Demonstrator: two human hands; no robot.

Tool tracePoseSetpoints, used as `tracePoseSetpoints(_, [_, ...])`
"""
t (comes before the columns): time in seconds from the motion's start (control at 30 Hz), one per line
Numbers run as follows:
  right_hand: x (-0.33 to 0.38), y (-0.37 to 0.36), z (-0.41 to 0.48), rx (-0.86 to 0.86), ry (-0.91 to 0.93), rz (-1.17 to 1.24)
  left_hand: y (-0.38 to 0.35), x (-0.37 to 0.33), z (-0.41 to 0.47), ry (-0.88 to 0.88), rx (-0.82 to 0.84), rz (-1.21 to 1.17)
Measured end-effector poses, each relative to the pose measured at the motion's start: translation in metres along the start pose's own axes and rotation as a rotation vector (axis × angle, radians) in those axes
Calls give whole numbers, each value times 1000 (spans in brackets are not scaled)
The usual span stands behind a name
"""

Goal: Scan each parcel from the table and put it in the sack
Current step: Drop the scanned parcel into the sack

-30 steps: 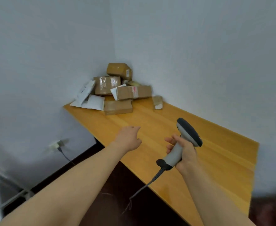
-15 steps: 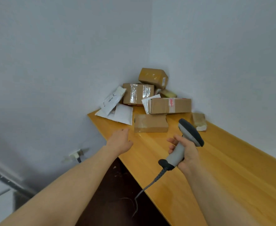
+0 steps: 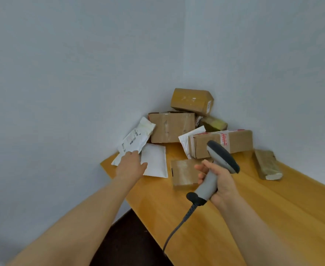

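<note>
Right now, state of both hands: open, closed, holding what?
Left hand: at the labelled white mailer, grip cannot be told.
Right hand: closed around the barcode scanner.

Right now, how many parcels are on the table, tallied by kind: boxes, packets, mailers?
Brown cardboard boxes: 4
Brown taped packets: 2
White mailers: 3
Total: 9 parcels in view; the pile may hide more.

Illumination even, diffuse, moderately bright. Soft shadows under the brown cardboard parcels (image 3: 172,127). Mild sheen on the yellow wooden table (image 3: 273,217). Wide-angle edge distortion.
</note>
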State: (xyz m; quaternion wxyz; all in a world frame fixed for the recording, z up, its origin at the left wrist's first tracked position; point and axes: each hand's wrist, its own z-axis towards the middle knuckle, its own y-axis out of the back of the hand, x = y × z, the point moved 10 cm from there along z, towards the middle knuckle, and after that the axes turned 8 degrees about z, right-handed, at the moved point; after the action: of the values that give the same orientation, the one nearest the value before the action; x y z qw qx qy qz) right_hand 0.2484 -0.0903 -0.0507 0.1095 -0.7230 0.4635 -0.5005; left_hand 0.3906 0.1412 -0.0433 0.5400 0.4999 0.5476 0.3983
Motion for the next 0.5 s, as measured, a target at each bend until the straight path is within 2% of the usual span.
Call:
tracePoseSetpoints(0.23, [-23, -35, 51, -134, 64, 5, -33, 17, 113, 16, 47, 35])
tracePoseSetpoints(0.37, [-32, -42, 63, -178, 94, -14, -53, 22, 142, 12, 86, 95])
tracePoseSetpoints(0.5, [-37, -38, 65, -222, 104, -24, -58, 23, 153, -11, 104, 44])
